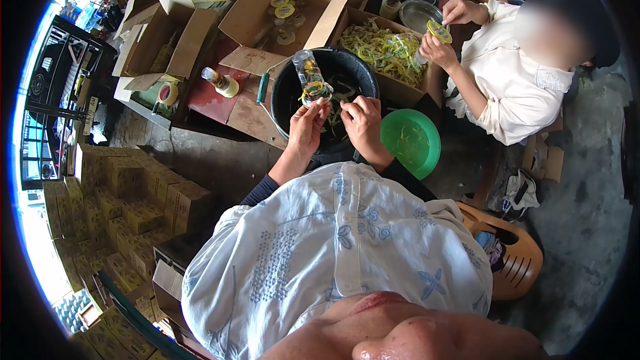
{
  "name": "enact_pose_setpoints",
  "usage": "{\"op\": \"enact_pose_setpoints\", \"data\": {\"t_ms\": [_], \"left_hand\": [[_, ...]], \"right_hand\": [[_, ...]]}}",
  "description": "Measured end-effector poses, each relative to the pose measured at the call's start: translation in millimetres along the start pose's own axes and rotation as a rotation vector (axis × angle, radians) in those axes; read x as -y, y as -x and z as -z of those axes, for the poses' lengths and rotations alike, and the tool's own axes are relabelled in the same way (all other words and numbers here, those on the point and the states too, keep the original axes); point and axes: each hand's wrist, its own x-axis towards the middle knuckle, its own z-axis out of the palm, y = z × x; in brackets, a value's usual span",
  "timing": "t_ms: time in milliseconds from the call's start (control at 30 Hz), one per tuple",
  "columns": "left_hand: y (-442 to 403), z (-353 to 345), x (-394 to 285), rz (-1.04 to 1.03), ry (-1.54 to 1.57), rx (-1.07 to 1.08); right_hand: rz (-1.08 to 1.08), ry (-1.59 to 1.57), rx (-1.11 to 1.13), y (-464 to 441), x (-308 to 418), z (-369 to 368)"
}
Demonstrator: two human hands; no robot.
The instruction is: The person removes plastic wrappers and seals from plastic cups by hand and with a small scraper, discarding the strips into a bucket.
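Observation:
Over a black bucket, my left hand is closed on a clear plastic jar with a yellow-green label. The jar tilts away from me, and its near end rests at my fingertips. Beside it, my right hand is closed in a pinch over the bucket's near side. Whatever its fingers hold is too small to make out. Pale peel-like strips lie inside the bucket. Close to my right hand stands a green basin holding a little liquid and yellowish scraps.
Across from me, a co-worker handles a yellow-labelled lid or container. A carton of yellow-green strips stands between us. Another open carton holds several labelled containers. Stacked boxes fill the left; an orange chair stands at right.

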Motion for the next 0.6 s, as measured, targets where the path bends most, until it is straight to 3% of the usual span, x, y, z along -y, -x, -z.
{"op": "enact_pose_setpoints", "data": {"t_ms": [200,333,600], "left_hand": [[3.1,-0.5,6.8,0.07,-0.023,0.022],[6.7,-7.2,2.5,0.061,0.004,0.046],[7.1,-6.8,-9.9,0.09,-0.05,0.072]], "right_hand": [[-0.033,0.08,0.051,0.9,-9.9,-10.5],[-0.271,-0.047,0.036,3.9,-22.9,-13.6],[-0.079,0.015,-0.03,6.1,-13.5,0.6]]}}
